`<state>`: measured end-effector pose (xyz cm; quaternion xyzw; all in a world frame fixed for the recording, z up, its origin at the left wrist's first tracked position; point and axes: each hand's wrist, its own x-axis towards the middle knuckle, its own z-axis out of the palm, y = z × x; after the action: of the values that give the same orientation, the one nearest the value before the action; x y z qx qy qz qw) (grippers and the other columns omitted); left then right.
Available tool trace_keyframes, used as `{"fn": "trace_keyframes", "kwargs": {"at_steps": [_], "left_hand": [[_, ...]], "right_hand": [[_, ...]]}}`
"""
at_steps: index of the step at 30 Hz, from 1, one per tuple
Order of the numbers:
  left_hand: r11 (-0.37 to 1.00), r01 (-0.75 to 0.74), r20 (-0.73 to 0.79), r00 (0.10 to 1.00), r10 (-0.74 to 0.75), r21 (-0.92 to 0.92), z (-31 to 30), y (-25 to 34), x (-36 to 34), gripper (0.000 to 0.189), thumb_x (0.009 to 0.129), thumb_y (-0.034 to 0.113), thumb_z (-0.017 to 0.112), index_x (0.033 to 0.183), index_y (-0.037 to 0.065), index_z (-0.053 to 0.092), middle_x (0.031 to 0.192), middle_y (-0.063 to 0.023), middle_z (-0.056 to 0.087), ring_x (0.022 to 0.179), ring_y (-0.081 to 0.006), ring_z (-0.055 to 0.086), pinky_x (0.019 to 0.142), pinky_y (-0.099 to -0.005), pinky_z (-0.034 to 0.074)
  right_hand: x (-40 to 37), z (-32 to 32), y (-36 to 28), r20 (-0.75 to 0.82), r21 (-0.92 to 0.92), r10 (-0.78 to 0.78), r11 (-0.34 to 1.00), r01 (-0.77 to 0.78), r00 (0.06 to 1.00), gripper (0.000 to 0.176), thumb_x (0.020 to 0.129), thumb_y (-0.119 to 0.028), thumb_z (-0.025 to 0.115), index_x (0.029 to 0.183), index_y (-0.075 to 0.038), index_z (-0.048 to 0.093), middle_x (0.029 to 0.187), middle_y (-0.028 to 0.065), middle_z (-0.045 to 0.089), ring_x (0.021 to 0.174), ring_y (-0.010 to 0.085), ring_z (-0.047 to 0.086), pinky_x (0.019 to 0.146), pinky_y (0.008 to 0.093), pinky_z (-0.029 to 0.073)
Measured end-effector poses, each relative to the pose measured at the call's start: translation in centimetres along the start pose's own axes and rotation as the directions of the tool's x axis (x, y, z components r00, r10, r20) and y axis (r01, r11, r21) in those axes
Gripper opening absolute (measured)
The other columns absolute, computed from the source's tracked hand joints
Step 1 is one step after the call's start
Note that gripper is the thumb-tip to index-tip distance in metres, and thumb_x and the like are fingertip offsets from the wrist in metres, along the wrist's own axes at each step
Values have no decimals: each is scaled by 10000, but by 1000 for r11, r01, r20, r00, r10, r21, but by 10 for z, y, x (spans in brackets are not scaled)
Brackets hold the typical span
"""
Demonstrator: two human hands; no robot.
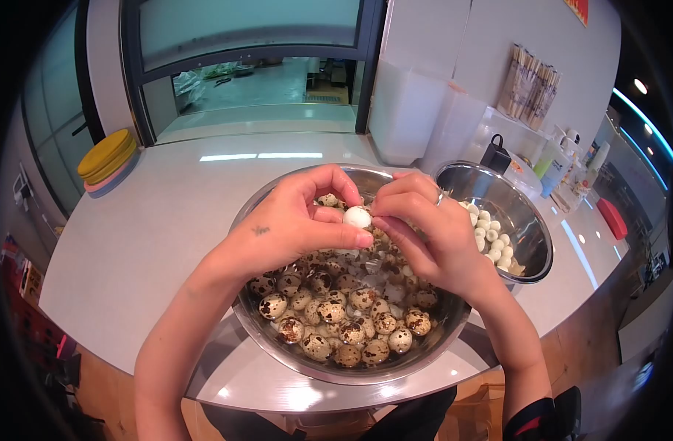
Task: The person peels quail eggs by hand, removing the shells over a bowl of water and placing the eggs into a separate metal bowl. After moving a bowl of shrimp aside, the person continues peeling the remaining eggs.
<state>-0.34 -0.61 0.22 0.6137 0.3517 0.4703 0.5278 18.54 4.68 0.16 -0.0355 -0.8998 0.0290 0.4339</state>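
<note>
Egg (357, 217), small and showing bare white, sits pinched between the 2 hands at the middle of the view. The left hand (292, 229) closes on it from the left, thumb underneath and fingers curled over the top, so the egg is held firmly at the fingertips. The right hand (428, 231) meets it from the other side, thumb and forefinger drawn together and touching the egg's right face. Whether they nip a flake of shell or only the egg itself cannot be told. Both hands are equally near, each in contact with it. The egg looks almost round from this angle, so its long axis is hard to read. Directly below the grip lies the big steel bowl (329, 376), full of speckled eggs (351, 323) and bits of shell. To the right of the grip, beyond the right wrist, a smaller steel bowl (543, 253) holds peeled white eggs (491, 239).
</note>
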Motion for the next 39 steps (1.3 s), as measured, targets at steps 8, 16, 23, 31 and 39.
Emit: {"fn": "trace_keyframes", "kwargs": {"at_steps": [8, 16, 23, 31, 39], "left_hand": [[994, 37, -9, 999, -36, 99, 1, 2, 0, 304, 714, -11, 671, 942, 15, 470, 959, -54, 534, 823, -106, 578, 730, -229, 481], [999, -37, 14, 999, 36, 18, 3, 5, -2, 276, 708, -13, 668, 922, 18, 496, 991, -64, 532, 865, -97, 554, 749, -226, 473], [996, -24, -23, 999, 23, -84, 4, 8, -2, 282, 706, -15, 662, 934, 13, 499, 1001, -64, 531, 896, -106, 552, 759, -228, 473], [996, -80, 6, 997, 79, 47, 2, 0, 1, 278, 716, 44, 691, 921, 25, 504, 900, -38, 561, 803, -86, 572, 721, -207, 469], [921, -325, -66, 936, 345, 213, 0, -43, 39, 364, 513, 70, 754, 809, -4, 557, 749, -89, 575, 697, -170, 565, 569, -285, 458]], "right_hand": [[1, 3, -1, -9, -179, -121, 977, 118, 993, 228, 656, 62, 590, 850, -1, 488, 780, 97, 508, 746, 281, 537, 735, 380, 423], [-1, 0, 2, -115, -118, 30, 992, -44, 993, 165, 725, 51, 566, 846, -3, 467, 783, 108, 512, 706, 279, 530, 702, 355, 420], [1, -1, -5, -103, -22, 20, 999, -22, 994, 172, 723, 13, 613, 866, -13, 522, 794, 102, 545, 725, 248, 558, 706, 342, 429], [2, 0, -2, -21, -234, -103, 968, 95, 995, 256, 661, 48, 621, 881, -20, 508, 810, 103, 533, 765, 280, 537, 713, 370, 424], [-33, 13, 30, -150, -199, 275, 933, -301, 950, 126, 872, -76, 414, 910, 30, 472, 860, 133, 466, 785, 249, 460, 719, 332, 376]]}}
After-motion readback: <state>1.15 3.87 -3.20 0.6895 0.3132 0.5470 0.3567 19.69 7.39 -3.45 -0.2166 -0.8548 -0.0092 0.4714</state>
